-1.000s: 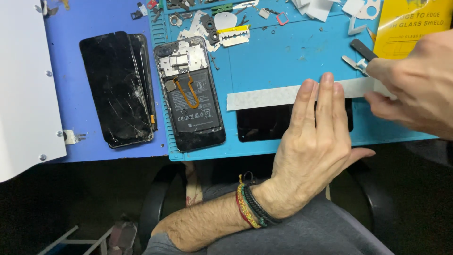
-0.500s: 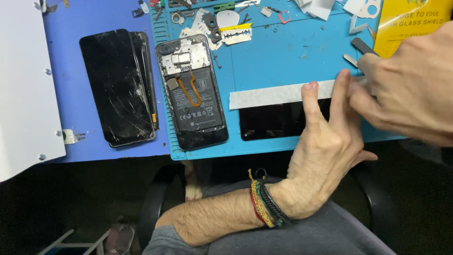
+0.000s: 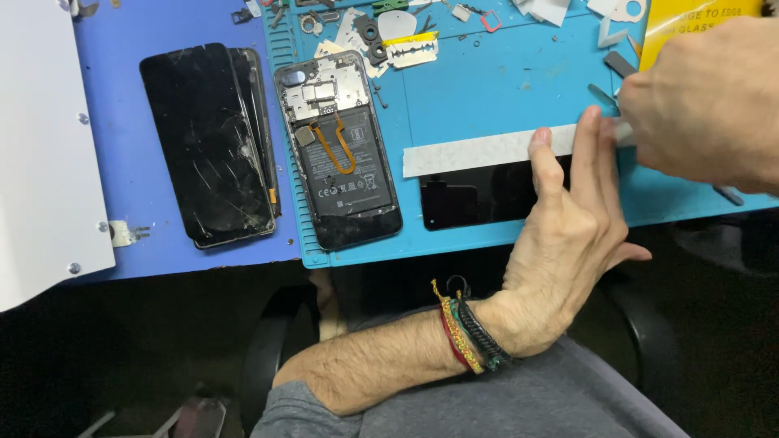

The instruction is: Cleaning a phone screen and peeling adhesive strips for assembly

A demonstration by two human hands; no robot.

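Two hands work over my blue mat [image 3: 503,81]: the left hand [image 3: 568,235] lies flat, fingers together, pressing the black screen [image 3: 479,195] and grey strip [image 3: 479,151]. My right hand [image 3: 702,101] curls at the strip's end; I cannot tell its grip.
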